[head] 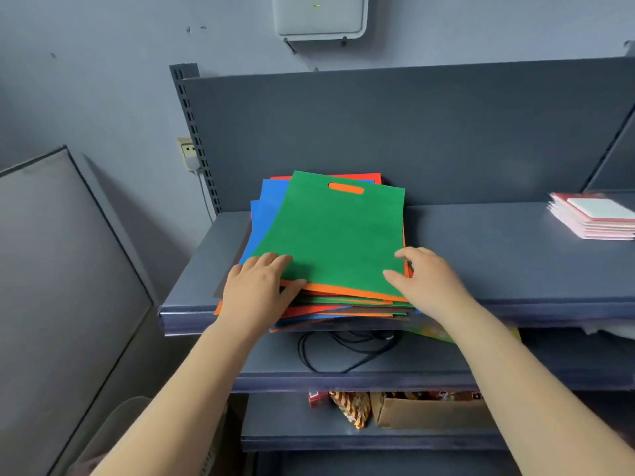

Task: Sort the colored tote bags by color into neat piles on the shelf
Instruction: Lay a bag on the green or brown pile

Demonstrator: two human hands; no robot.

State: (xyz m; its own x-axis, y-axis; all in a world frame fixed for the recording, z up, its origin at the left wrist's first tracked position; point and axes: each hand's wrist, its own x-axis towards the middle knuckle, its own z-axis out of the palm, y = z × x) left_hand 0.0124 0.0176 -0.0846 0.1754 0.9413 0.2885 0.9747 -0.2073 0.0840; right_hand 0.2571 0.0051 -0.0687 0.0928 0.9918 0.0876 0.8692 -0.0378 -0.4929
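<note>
One mixed stack, zero sorted piles so far. All the tote bags sit in a single heap on the top shelf (481, 255), at roughly 12 o'clock from the person, against the left end of the shelf. Green bag (330, 235) on top, handle cutout at its far edge showing orange through it. Under it an orange bag (354, 293), then blue bags (266, 209) fanned out toward 10 o'clock, a red bag (357, 176) peeking at the far edge, more orange/green/brown edges visible along the near side. Edges ragged, heap overhangs the shelf lip a bit.

Left hand (257, 286): at 7 o'clock of the green bag, fingers lying on its near-left corner, thumb tucked along the edge under it; looks like a light pinch on that corner. Right hand (422, 276): at 5 o'clock of the bag, fingers spread and fairly straight, resting on the near-right corner, not curled round anything.

Progress judgement: at the start. Nothing separated by colour yet. Left to do: peel off each bag, build one pile per colour, square them up. Free shelf space runs toward 3 o'clock, up to a stack of pink booklets (594, 218) at the far right. Lower shelf holds a black cable (343, 352)
</note>
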